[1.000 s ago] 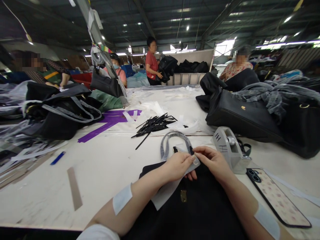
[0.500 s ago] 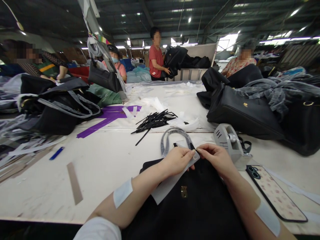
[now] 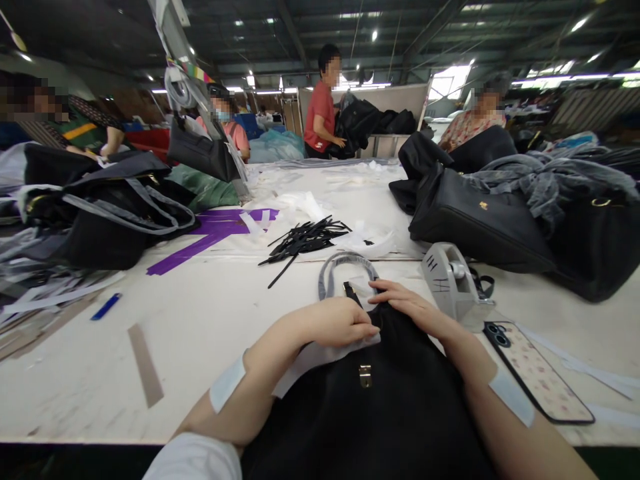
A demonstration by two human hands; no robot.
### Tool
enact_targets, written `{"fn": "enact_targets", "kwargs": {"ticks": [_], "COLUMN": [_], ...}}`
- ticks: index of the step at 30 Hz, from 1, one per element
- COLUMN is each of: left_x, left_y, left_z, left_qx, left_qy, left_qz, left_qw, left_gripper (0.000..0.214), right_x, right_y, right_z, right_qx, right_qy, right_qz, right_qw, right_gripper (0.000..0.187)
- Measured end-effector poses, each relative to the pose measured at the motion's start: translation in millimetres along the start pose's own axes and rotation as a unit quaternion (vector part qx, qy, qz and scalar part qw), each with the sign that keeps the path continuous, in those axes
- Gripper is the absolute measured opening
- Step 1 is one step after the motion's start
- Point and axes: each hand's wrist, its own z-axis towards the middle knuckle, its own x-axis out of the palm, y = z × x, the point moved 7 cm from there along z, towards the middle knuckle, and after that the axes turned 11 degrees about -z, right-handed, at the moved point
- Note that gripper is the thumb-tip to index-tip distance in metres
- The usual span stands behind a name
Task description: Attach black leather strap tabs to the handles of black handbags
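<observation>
A black handbag (image 3: 400, 427) lies in front of me, with a gold clasp (image 3: 365, 375) on its front. Its handle (image 3: 324, 279), wrapped in cloudy plastic, arches beyond the top edge. My left hand (image 3: 345, 323) is closed on a white paper strip (image 3: 305, 360) that trails left over the bag's upper edge. Fingers outstretched, my right hand (image 3: 407, 303) rests on the bag's top right, by the base of the handle. A short black strap end (image 3: 350, 291) sticks up behind my left hand.
A grey tape dispenser (image 3: 447, 280) and a phone (image 3: 540, 373) sit to the right. Black bags (image 3: 480, 213) are heaped behind them, with more bags (image 3: 110, 220) at left. Thin black strips (image 3: 305, 240) lie mid-table beside purple tape (image 3: 185, 250). Co-workers (image 3: 323, 110) are around the far side.
Both hands were pinching close together at the handle's base. The left has moved down and left with the paper strip; the right has let go and spread its fingers on the bag.
</observation>
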Motion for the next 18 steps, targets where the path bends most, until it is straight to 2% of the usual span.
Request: {"fn": "enact_targets", "kwargs": {"ticks": [2, 6, 11, 14, 18], "left_x": [-3.0, -11.2, -13.5, -12.9, -6.8], "left_y": [0.1, 6.6, 15.3, 15.8, 11.9], "left_z": [-2.7, -1.6, 2.7, 3.1, 1.3], "left_qx": [0.004, -0.019, -0.046, -0.057, -0.078], "left_qy": [-0.011, -0.069, -0.083, -0.088, -0.096], "left_qz": [0.012, 0.022, 0.0, -0.023, -0.001], "left_qw": [1.0, 0.997, 0.995, 0.994, 0.992], "left_gripper": [0.042, 0.044, 0.045, 0.043, 0.039], "right_x": [8.9, 6.6, 1.5, 1.5, 4.4], "right_y": [1.5, 8.6, 9.8, 9.0, 11.8], "right_z": [0.1, -1.5, -1.7, 0.2, -3.8], "right_qx": [-0.001, -0.009, 0.006, 0.034, 0.024], "right_qy": [0.039, 0.038, 0.05, 0.034, 0.008], "right_qz": [-0.015, -0.007, 0.05, 0.037, 0.008], "right_qw": [0.999, 0.999, 0.997, 0.998, 1.0], "right_gripper": [0.035, 0.03, 0.03, 0.026, 0.028]}}
